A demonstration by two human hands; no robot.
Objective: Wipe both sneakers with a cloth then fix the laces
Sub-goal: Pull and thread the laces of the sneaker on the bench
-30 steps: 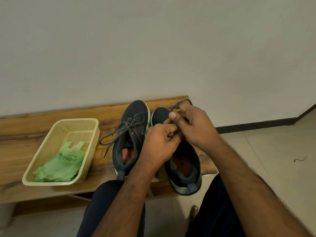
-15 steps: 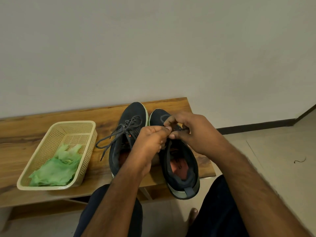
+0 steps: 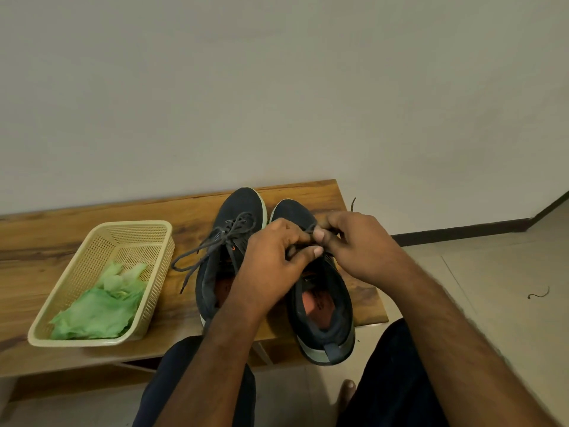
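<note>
Two dark sneakers stand side by side on the wooden bench (image 3: 61, 251), toes toward the wall. The left sneaker (image 3: 237, 208) has its grey laces (image 3: 203, 251) loose, trailing off to the left. Over the right sneaker (image 3: 326, 309) both hands meet. My left hand (image 3: 271, 263) pinches its dark lace between thumb and fingers. My right hand (image 3: 360, 245) pinches the same lace from the other side; a lace end (image 3: 352, 204) sticks up behind it. The green cloth (image 3: 98, 306) lies crumpled in the basket.
A cream plastic basket (image 3: 89, 254) sits on the bench left of the sneakers. My knees are below the bench's front edge. Tiled floor (image 3: 492, 303) with a dark baseboard lies to the right; a wall rises behind.
Both hands have stayed on the right sneaker's lace, shifting slightly apart and working it. The lace loop seen above the right hand earlier is gone; a lace end now sticks up.
</note>
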